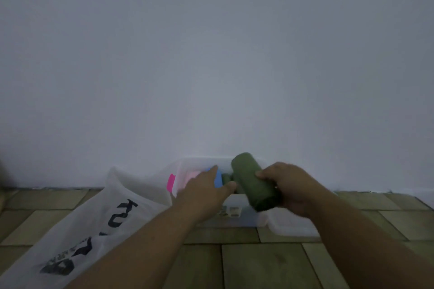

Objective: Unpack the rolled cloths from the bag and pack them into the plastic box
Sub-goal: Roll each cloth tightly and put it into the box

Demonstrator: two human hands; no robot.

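A clear plastic box stands against the wall on the tiled floor. My right hand grips a dark green rolled cloth and holds it tilted above the box. My left hand reaches into the box with fingers spread, resting on a blue rolled cloth. A pink rolled cloth and another green roll lie inside, partly hidden by my left hand. The white bag with dark lettering lies flat on the floor to the left.
A bright pink clip or handle sits on the box's left end. What looks like the white lid lies at the box's right. A plain wall rises directly behind the box. Wooden-look tiles cover the floor in front.
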